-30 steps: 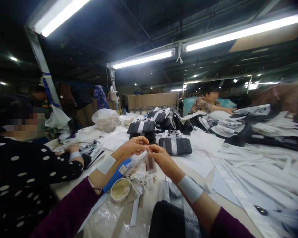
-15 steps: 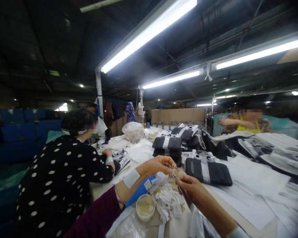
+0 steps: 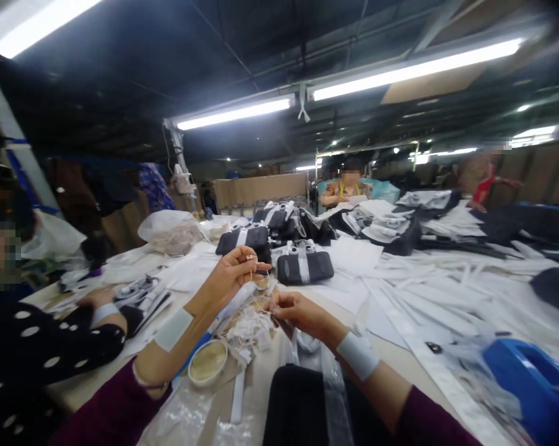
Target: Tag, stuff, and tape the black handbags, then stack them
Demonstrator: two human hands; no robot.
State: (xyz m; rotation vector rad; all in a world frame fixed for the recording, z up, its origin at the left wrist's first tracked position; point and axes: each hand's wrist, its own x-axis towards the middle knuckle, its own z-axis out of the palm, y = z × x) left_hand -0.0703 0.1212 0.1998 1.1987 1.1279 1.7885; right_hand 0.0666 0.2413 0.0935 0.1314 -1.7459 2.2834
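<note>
The left hand [image 3: 230, 275] pinched a thin pale cord [image 3: 251, 273] between thumb and fingertips, its other fingers loosely bent, while the right hand [image 3: 300, 313], fingers curled in, gripped a small brownish piece [image 3: 286, 328] that hung below its fingertips; cord and piece were held above the worktop [image 3: 261, 381], near a heap of white tags [image 3: 249, 329], a round tub [image 3: 208, 362] and a black case [image 3: 292, 409] lying closer in
</note>
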